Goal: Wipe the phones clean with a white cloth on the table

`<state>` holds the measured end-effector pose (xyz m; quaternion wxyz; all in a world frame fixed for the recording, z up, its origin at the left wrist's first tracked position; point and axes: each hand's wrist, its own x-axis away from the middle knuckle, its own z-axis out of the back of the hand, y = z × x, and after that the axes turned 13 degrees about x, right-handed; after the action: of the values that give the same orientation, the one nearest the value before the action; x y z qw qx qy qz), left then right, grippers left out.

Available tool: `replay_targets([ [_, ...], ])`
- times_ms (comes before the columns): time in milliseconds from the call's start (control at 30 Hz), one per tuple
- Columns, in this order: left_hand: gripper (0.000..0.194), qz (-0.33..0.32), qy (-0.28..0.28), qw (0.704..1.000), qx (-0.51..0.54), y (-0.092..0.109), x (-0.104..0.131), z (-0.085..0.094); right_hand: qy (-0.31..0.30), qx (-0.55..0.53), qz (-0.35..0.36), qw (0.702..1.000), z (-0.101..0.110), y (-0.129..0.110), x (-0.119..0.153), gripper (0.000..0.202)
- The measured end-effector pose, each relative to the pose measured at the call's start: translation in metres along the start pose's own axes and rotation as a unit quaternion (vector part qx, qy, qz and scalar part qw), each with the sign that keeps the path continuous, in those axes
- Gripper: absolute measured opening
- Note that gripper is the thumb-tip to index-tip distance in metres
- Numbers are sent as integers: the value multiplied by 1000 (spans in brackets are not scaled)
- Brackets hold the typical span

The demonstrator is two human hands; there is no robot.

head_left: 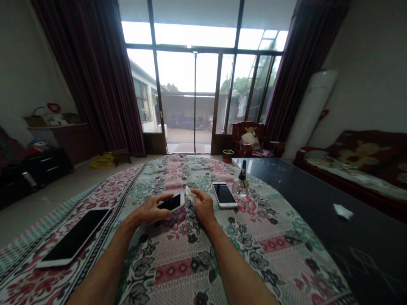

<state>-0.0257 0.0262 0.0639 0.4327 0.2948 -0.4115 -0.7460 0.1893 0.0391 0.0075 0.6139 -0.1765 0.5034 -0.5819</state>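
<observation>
My left hand (155, 210) is closed round a white-edged smartphone (172, 203), thumb and fingers on its opposite sides, its dark screen facing up. Just to the right of that phone, my right hand (202, 205) pinches a small white tissue (189, 192) close to the phone's edge. A second white smartphone (224, 195) lies face up beyond my right hand. Next to it stands a clear glass bottle (241, 186) with a black top. Farther left, a white tablet (76, 237) with a dark screen rests on the patterned cloth.
A floral cloth (178, 271) covers the surface under my arms. To the right is a dark glossy table (295, 186) with a crumpled white tissue (343, 211). Beyond are a wooden armchair (249, 137), a wooden sofa (356, 154) and glass doors (179, 114).
</observation>
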Motion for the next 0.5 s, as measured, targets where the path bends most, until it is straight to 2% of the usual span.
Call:
replay_targets([
  [133, 66, 16, 0, 999, 40, -4, 1, 7, -6, -61, -9, 998, -5, -3, 0, 40],
  [333, 69, 27, -13, 995, 99, -3, 2, 8, -31, -90, 55, 994, -6, -15, 3, 39],
  [500, 72, 33, 26, 991, 127, -8, 0, 7, 5, -86, 111, 990, -4, -27, 8, 42],
])
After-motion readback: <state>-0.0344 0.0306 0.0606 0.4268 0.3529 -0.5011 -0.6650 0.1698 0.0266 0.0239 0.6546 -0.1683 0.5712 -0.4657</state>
